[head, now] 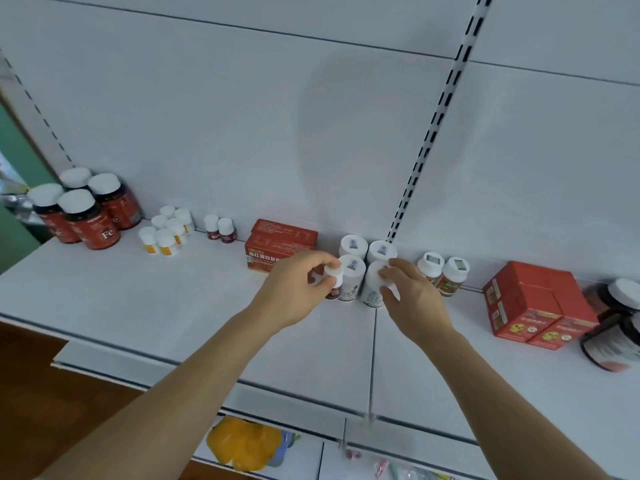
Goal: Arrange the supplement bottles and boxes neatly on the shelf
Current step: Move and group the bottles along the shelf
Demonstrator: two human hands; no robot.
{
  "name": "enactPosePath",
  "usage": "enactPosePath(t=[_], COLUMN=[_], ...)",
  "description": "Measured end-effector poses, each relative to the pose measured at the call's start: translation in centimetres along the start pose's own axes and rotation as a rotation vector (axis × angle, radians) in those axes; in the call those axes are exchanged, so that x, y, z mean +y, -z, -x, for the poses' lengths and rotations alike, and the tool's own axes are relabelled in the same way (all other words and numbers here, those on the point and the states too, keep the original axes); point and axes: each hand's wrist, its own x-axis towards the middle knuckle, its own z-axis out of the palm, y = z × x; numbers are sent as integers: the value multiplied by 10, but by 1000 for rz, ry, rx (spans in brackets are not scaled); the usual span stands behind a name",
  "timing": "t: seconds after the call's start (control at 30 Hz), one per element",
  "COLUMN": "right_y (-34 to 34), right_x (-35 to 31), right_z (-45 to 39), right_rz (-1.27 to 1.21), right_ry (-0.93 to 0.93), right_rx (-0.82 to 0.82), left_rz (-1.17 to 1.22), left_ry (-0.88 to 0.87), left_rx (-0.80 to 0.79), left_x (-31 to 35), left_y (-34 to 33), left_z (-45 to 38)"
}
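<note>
The left hand [298, 289] curls round a small dark-red bottle [334, 282] with a smooth white cap, holding it just above the shelf [173, 306], beside a cluster of four plain white cylindrical bottles [353, 268]. The right hand [412, 292] has its fingers bent over the top of the front-right white bottle [372, 289] of that cluster, gripping its cap; a second small white object may be under the palm, but that is too blurred to tell.

Behind the left hand sit two stacked red cardboard boxes [282, 242] with printed fronts. Farther left stand two small dark-red bottles [219, 228], a group of little white bottles with yellow labels [166, 230], and four large dark glossy bottles with red labels [86, 209] and wide white lids. To the right of the cluster are two white-capped bottles with colourful labels [443, 275], then a block of red boxes [533, 306], then dark jars [616, 320] at the frame edge.

The shelf is smooth white metal with a seam down the middle, backed by white panels and a slotted upright [429, 133]. A lower shelf [277, 403] juts out beneath, and a brown wooden floor [45, 393] shows at lower left.
</note>
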Motion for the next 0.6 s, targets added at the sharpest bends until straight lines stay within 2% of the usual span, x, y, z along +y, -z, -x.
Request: enactPosePath(t=[0.3, 0.6], right_y=[-1, 0], right_x=[0, -4], right_z=[0, 1], right_rz=[117, 159], right_ry=[89, 91], right_rx=[3, -7], left_rz=[26, 67], left_ry=[-26, -12], left_rx=[15, 44], left_x=[-1, -14], left_y=[9, 24], left_z=[-13, -18])
